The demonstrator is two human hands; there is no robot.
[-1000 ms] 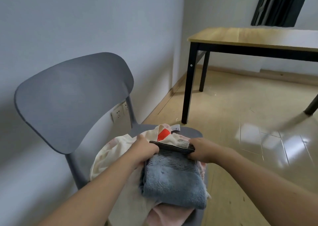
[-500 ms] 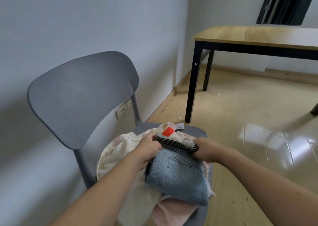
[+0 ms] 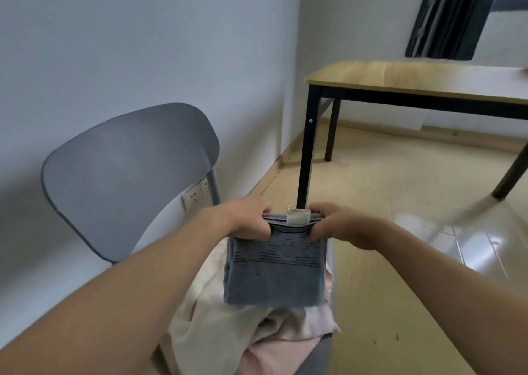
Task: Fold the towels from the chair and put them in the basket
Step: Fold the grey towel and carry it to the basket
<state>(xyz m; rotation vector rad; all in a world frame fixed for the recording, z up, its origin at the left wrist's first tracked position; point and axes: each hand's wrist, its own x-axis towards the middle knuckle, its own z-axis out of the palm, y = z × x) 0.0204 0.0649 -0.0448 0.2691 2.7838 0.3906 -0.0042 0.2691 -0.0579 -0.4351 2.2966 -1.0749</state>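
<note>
Blue towel [image 3: 275, 271] top edge pinched in left hand [image 3: 248, 220] and right hand [image 3: 334, 224] grip, above chair [image 3: 125, 174]

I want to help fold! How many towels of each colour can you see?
Blue towel, held up by left hand and right hand: 1
Cream towel on the chair: 1
Pink towel on the chair: 1
Total: 3
</note>
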